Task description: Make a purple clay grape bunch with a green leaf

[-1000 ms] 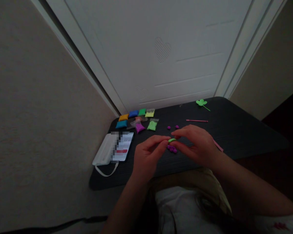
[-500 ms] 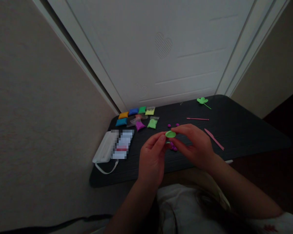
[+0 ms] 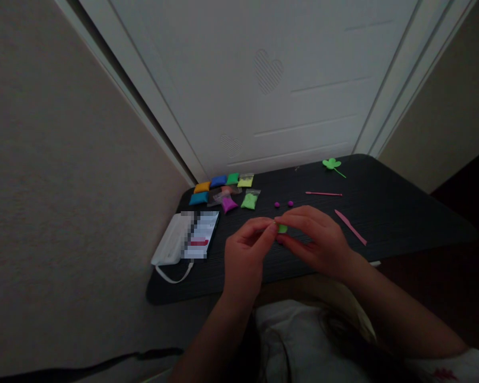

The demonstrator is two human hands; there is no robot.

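A small flattened piece of light green clay [image 3: 282, 228] is pinched between my two hands above the near middle of the table. My left hand [image 3: 247, 250] grips its left edge between thumb and fingers. On the other side, my right hand [image 3: 317, 236] has its fingertips and thumb closed on the same piece, hiding part of it. Just beyond the hands lie two small purple clay balls, a left one [image 3: 277, 205] and a right one [image 3: 290, 204]. A pink clay knife [image 3: 350, 227] and a thin pink stick tool [image 3: 324, 193] lie to the right.
A green clay clover with a stem [image 3: 331, 164] lies at the far right of the dark table [image 3: 407, 213]. Bags of coloured clay, including a light green one [image 3: 249, 200], sit at the back left. A phone [image 3: 203, 234] and a white case-like object with a strap [image 3: 168, 242] are at left.
The green clay has turned from a visible flat oval to a smaller, mostly covered shape. My fingers have drawn closer together around it, hiding the purple balls beneath.
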